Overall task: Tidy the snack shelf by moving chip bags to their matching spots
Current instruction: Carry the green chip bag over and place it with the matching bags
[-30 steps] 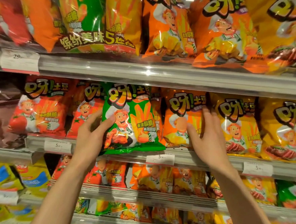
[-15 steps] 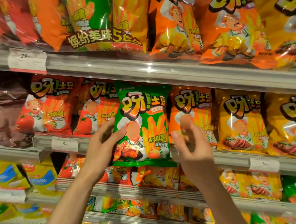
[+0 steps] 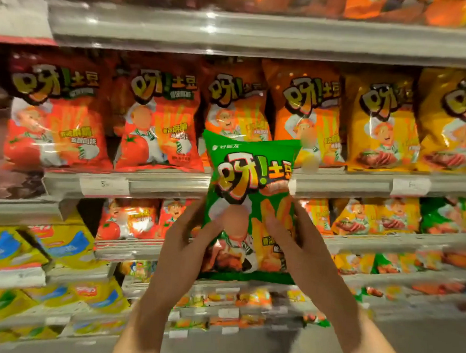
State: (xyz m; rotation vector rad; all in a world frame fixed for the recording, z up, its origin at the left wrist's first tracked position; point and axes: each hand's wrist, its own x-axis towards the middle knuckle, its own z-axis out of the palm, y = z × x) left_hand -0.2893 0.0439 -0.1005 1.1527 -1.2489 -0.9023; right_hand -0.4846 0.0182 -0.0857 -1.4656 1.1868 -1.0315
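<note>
Both hands, left hand [image 3: 183, 244] and right hand [image 3: 301, 252], clamp the green chip bag [image 3: 247, 205], now pulled clear of the shelf row and lowered before the shelf edge [image 3: 154, 187], upright, long axis vertical, logo topmost.

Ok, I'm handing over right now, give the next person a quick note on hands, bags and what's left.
Left hand: gripping the green chip bag on its left edge.
Right hand: gripping the bag's right edge.
Bag is off the shelf, held upright in front of the red and orange rows.
Done: misplaced green bag pulled out.
Left: put it with the green bags, lower shelf, far right.
</note>
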